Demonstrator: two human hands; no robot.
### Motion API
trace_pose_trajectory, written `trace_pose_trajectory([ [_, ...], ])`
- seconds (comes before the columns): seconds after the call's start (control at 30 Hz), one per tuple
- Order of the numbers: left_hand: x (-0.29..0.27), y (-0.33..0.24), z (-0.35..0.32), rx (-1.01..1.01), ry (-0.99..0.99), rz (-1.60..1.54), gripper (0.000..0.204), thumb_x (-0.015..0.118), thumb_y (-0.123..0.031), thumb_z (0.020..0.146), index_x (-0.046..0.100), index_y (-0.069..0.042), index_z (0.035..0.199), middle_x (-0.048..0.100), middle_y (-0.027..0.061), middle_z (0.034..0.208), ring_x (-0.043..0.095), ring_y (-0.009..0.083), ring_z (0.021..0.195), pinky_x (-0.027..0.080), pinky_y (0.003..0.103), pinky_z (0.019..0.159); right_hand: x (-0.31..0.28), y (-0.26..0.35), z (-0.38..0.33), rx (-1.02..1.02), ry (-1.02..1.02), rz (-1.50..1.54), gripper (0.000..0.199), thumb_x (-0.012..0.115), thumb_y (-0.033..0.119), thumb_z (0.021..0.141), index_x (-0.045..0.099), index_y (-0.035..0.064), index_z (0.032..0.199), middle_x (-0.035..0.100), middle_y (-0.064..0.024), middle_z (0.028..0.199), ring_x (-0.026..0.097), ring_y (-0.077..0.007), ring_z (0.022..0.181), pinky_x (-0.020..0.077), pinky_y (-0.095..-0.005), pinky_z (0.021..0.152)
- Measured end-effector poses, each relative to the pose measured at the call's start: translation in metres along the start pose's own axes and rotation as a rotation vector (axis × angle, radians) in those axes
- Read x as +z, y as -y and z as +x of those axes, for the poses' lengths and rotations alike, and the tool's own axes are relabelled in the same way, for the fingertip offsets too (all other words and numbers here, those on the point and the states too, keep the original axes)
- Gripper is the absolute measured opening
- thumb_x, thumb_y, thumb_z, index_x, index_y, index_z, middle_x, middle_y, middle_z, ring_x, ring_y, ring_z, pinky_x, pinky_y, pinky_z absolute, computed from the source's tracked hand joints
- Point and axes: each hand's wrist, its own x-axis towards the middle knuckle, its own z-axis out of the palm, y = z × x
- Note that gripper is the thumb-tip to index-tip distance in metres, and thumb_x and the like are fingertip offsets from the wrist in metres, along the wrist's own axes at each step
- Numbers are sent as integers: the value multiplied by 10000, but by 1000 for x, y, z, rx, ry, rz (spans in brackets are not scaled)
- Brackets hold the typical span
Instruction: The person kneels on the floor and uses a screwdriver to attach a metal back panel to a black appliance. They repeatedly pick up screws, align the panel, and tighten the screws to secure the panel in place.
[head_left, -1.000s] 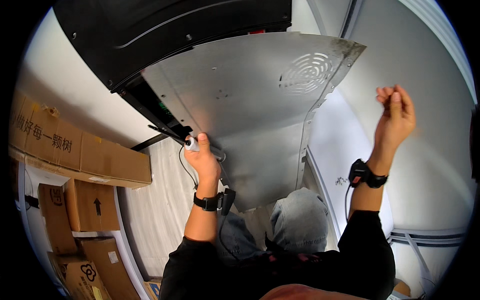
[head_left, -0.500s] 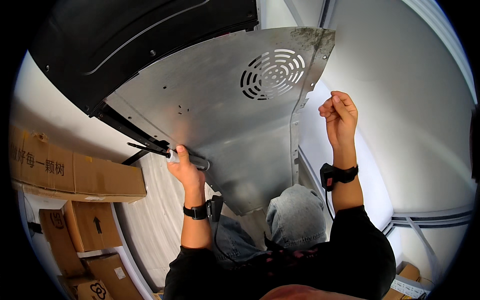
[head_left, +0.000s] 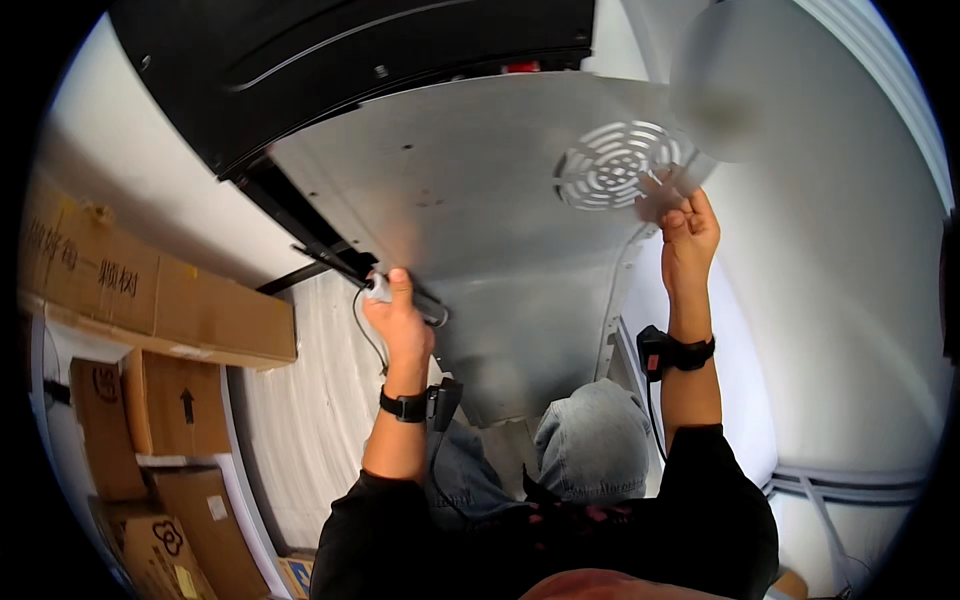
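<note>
A large grey metal panel (head_left: 470, 190) with a round vent grille (head_left: 618, 165) fills the middle of the view, under a black housing (head_left: 350, 60). My left hand (head_left: 398, 315) is closed around a small silver and black tool (head_left: 378, 290) pressed at the panel's left edge, with a thin cable hanging from it. My right hand (head_left: 686, 228) is raised with its fingers pinched on the panel's right edge, just beside the vent grille. Both wrists wear black bands. My knees in grey trousers (head_left: 590, 440) are below the panel.
Long cardboard boxes (head_left: 150, 290) lie at the left, with several smaller boxes (head_left: 170, 400) stacked below them. A black bar (head_left: 300, 275) runs from the panel's left edge. White wall surfaces (head_left: 830, 300) surround the panel on the right.
The panel with its vent has swung toward the middle. My right hand has come from free air onto the panel's right edge. My left hand stays on the tool.
</note>
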Motion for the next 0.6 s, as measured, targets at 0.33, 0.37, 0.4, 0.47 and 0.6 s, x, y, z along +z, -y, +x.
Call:
trace_pose_trajectory([
  [0.33,6,-12,-5,43,41,74,225,668,-231,881,528,-58,911,512,-57,769,431,32,691,365,194,635,5,-20,13,42,18,100,318,694,132,841,605,-43,1091,656,-72,1024,591,-127,905,442,-241,825],
  [0.37,5,-15,-6,43,60,114,218,660,-233,886,532,-58,902,510,-55,757,429,32,683,364,195,629,7,-19,13,40,12,101,309,693,133,842,607,-42,1082,656,-72,1020,591,-126,901,442,-239,825],
  [0.4,3,-17,-6,43,79,155,213,653,-235,892,536,-58,893,508,-52,744,427,31,675,363,196,623,10,-17,14,39,6,102,301,692,134,843,608,-40,1073,656,-72,1017,591,-126,898,441,-237,824],
  [0.47,-12,-22,-2,76,126,286,184,620,-220,912,538,-63,864,526,-39,773,475,49,704,394,214,650,6,-18,15,37,-5,95,282,690,134,845,610,-35,1057,657,-73,1009,591,-126,891,441,-234,823],
  [0.6,-22,-38,1,187,40,350,212,603,-223,916,584,-12,918,637,65,935,589,113,707,493,252,665,-35,-15,30,24,-21,113,227,663,121,864,610,-28,1027,656,-95,996,600,-145,880,465,-248,823],
])
